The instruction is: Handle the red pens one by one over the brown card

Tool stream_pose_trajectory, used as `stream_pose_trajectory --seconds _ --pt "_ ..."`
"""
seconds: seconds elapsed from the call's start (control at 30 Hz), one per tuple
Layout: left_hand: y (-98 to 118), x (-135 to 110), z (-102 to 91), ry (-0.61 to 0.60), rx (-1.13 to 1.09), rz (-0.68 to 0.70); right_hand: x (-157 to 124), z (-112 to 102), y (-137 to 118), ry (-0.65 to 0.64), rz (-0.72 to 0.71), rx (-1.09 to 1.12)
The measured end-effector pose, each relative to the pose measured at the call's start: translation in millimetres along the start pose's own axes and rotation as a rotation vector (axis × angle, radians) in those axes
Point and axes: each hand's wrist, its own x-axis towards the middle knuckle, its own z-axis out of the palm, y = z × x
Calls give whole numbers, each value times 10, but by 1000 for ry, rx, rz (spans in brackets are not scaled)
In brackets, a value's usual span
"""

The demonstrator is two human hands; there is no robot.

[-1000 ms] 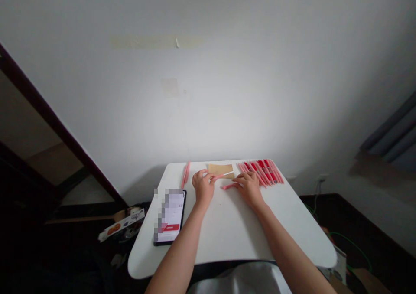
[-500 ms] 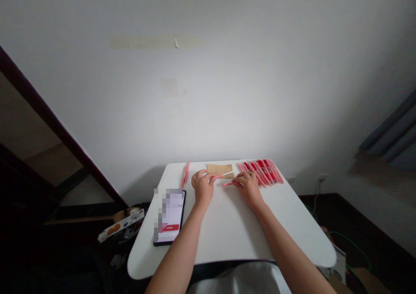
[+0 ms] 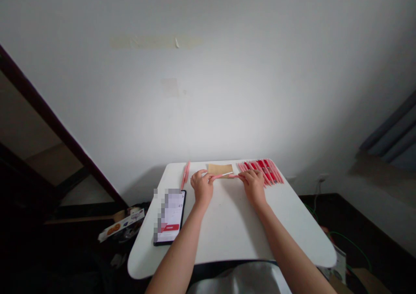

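Pinching: left hand (image 3: 202, 186), white-ended pen piece (image 3: 220, 176) toward 3 o'clock | right hand (image 3: 253, 184), pink pen tube (image 3: 233, 176) toward 9 (ends close)

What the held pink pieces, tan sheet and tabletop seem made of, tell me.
Pink pieces: probably plastic, smooth, slim and straight. Tan sheet: likely matte paper or card, plain and without gloss. Tabletop: perhaps laminate, smooth, uniformly white.

The digits "49" (image 3: 180, 206) are displayed by the lit, black-rimmed, rectangular smartphone (image 3: 173, 217), whose left part is masked by pixelation. The pale marking on its red, bar-shaped button (image 3: 170, 227) and the print on the white, oblong, orange-patterned package (image 3: 121, 225) cannot be read.
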Motion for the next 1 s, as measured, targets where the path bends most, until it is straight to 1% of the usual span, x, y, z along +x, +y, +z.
stream_pose_trajectory --seconds 0.23,0.43,0.57,0.73,1.0 --pt "-12 -2 1 1 -2 -18 -2 2 59 32 43 -76" --pt "-26 4 9 16 -2 -11 -19 30 136 75 70 -90" --pt "-14 5 5 -2 -2 -18 -22 47 158 72 75 -100" --pt "5 2 -3 -20 -6 -38 -7 46 138 36 50 -91" --pt "17 -1 -7 -21 -15 -18 -14 31 46 31 7 -57"
